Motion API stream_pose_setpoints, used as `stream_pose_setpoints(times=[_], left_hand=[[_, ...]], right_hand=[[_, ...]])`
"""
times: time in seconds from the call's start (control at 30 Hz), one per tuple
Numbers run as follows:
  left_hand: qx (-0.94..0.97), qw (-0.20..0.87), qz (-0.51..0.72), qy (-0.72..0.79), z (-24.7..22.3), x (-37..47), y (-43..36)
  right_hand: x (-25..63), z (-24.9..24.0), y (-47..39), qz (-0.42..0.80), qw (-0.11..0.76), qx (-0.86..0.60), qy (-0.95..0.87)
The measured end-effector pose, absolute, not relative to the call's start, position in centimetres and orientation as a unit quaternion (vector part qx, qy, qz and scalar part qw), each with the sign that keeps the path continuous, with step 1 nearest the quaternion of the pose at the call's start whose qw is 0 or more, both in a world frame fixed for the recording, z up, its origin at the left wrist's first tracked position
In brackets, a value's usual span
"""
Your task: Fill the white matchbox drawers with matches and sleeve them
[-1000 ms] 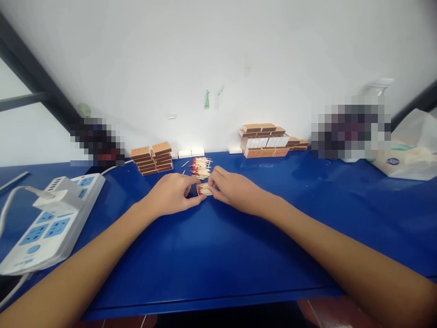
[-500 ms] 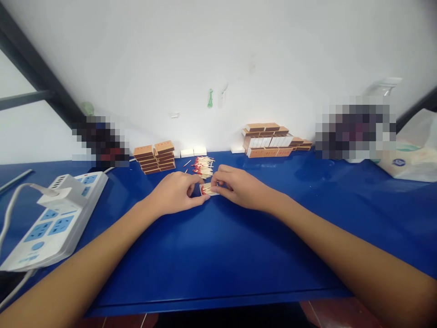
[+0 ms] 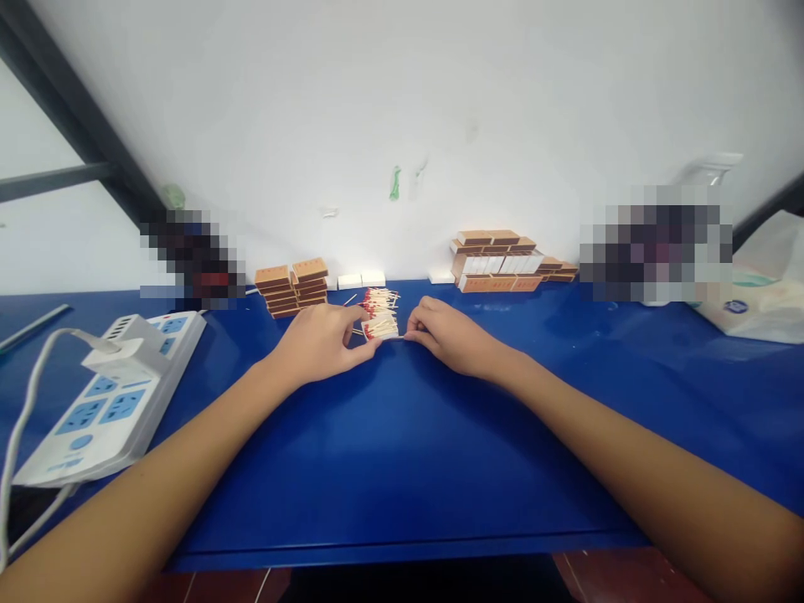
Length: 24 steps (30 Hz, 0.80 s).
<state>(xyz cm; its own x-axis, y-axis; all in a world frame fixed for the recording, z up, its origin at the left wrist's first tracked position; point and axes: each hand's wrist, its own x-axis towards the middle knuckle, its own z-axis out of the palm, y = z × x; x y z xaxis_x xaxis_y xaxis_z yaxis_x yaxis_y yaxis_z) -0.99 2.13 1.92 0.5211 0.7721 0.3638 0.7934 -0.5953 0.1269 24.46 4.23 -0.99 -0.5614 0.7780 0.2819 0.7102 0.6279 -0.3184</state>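
A small white matchbox tray [image 3: 393, 324] holding red-tipped matches [image 3: 378, 329] is in front of me, tilted a little. My left hand [image 3: 330, 339] is closed on its left end, thumb at the near side and fingers at the far side. Just right of the tray, my right hand [image 3: 443, 333] pinches thumb and fingers together. A thin pale stick, apparently a match [image 3: 400, 337], shows at those fingertips by the tray's near right corner. Directly behind the tray lies a loose pile of matches [image 3: 382, 301], partly hidden by it.
Stacked matchboxes [image 3: 292, 289] stand left on the blue table [image 3: 389, 469]; a larger stack [image 3: 496, 264] is right, against the wall. White trays [image 3: 361, 280] lie between. A power strip [image 3: 119, 410] with a cable is at left, a plastic-wrapped pack [image 3: 754, 306] at far right.
My right hand has drawn back to the right, off the matches in the tray. The tray, held in my left hand, now sits closer to the pile. The view has shifted slightly.
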Motion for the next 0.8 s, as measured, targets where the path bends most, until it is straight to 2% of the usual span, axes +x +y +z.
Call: stream_pose_setpoints(times=[0.1,0.2,0.37,0.63,0.8], left_hand=[[-0.875,0.031,-0.180,-0.448,1.9,-0.8,2.0],[-0.880,0.016,-0.172,-0.442,1.7,-0.6,1.9],[-0.893,-0.014,-0.174,-0.414,1.4,-0.5,1.7],[-0.896,-0.050,-0.158,-0.412,1.6,-0.3,1.7],[-0.899,-0.048,-0.165,-0.402,1.6,-0.4,1.7]], right_hand=[[24.8,-0.3,4.3,0.040,0.250,-0.444,-0.859],[24.5,0.0,3.8,0.055,0.298,-0.433,-0.849],[23.4,-0.2,2.6,0.110,0.278,-0.368,-0.880],[23.4,-0.8,2.4,0.142,0.263,-0.391,-0.871],[24.2,0.0,3.8,0.125,0.296,-0.406,-0.856]])
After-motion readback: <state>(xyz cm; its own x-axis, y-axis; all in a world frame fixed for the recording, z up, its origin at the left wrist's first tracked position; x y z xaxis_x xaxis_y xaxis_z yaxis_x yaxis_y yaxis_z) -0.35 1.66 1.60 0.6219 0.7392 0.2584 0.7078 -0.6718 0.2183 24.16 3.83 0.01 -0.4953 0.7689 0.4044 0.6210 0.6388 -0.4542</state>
